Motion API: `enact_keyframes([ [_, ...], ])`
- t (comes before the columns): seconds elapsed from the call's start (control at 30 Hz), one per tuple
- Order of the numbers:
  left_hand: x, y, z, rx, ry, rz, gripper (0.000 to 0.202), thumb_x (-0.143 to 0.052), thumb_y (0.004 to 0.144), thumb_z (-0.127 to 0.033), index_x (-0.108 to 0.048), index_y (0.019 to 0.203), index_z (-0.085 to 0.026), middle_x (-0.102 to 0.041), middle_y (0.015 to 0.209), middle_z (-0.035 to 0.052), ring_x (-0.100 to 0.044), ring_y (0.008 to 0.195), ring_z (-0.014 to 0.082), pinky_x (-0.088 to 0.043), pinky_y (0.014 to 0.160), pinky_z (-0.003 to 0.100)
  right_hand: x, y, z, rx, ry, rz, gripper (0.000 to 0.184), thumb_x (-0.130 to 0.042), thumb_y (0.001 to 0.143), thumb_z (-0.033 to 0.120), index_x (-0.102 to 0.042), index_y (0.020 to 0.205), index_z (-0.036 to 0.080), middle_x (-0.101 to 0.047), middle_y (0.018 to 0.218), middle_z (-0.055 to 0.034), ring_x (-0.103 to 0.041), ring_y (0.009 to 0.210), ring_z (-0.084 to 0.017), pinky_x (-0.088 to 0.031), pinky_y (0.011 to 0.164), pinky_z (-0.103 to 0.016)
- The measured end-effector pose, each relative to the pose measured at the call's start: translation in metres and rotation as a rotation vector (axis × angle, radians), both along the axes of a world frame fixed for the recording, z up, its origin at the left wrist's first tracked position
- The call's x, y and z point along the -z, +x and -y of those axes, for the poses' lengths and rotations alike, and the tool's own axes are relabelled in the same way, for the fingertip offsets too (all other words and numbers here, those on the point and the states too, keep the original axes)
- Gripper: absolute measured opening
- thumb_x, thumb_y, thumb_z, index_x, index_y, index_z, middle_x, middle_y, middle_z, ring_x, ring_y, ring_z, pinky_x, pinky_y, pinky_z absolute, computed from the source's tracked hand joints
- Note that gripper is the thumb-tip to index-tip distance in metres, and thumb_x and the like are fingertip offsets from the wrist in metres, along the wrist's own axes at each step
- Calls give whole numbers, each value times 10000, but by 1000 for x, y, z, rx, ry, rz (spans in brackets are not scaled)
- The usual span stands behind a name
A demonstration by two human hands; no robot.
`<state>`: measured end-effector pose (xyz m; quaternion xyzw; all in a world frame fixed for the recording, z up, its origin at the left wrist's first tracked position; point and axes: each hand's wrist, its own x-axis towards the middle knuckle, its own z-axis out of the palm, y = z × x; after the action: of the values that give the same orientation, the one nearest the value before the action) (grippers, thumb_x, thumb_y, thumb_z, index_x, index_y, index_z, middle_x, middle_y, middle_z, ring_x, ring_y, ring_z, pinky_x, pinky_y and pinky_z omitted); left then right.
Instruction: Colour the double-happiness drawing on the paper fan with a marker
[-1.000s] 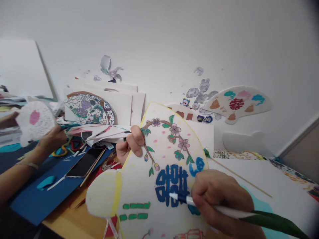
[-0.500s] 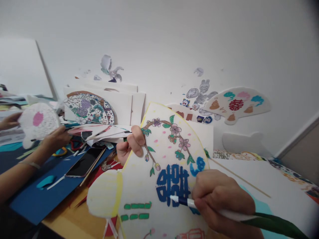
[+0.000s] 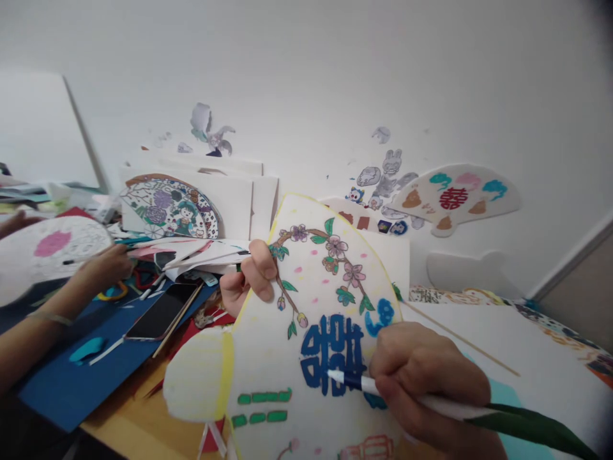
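Upright and slightly tilted in front of me is a white fan-shaped board [image 3: 268, 358] with a yellow edge and a rounded handle at the left. A flowering branch, green bars and a dark blue double character [image 3: 330, 351] are drawn on it. My left hand [image 3: 253, 278] is closed around its upper left edge, thumb and palm partly behind it. Between the fingers of my right hand [image 3: 431, 377] is a marker [image 3: 368, 384], white with a dark blue band and a green rear end. Its white tip touches or nearly touches the blue character.
At left, another person's hands [image 3: 103, 265] hold a white fan [image 3: 90, 236] with a pink spot. A phone [image 3: 163, 311] lies on blue card [image 3: 62, 383]. Decorated fans [image 3: 453, 195] and stickers [image 3: 393, 163] are at the wall. A thin stick [image 3: 464, 338] rests on white paper at right.
The other person's fan has swung down and left, its face turned more level. My marker tip has shifted slightly up over the blue character; both my hands keep their hold.
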<state>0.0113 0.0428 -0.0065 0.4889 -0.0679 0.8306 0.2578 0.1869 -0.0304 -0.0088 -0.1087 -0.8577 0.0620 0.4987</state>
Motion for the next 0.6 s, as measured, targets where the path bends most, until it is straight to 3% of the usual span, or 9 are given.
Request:
enact_keyframes([
  [0.07, -2, 3, -4, 42, 98, 114, 503, -419, 793, -381, -199, 387, -182, -223, 576, -2, -228, 460, 106, -418, 551, 320, 0, 0, 0, -17, -1, 20, 241, -505, 689, 15, -386, 639, 219, -560, 529, 39, -465, 432, -99, -331, 434, -264],
  [0.37, -4, 5, -6, 135, 127, 161, 454, -427, 752, -324, -209, 375, -195, -200, 573, 8, -203, 455, 124, -327, 508, 333, 4, 3, 0, 11, -17, -14, 270, -485, 679, 0, -337, 628, 219, -547, 528, 40, -456, 427, -101, -320, 433, -268],
  [0.6, -16, 8, 4, 67, 110, 183, 540, -481, 729, -330, -128, 349, -178, -144, 520, -1, -144, 432, 95, -192, 454, 305, 0, 0, 3, -24, -31, 14, 275, -499, 683, 5, -336, 630, 219, -543, 516, 38, -456, 429, -105, -322, 423, -265],
])
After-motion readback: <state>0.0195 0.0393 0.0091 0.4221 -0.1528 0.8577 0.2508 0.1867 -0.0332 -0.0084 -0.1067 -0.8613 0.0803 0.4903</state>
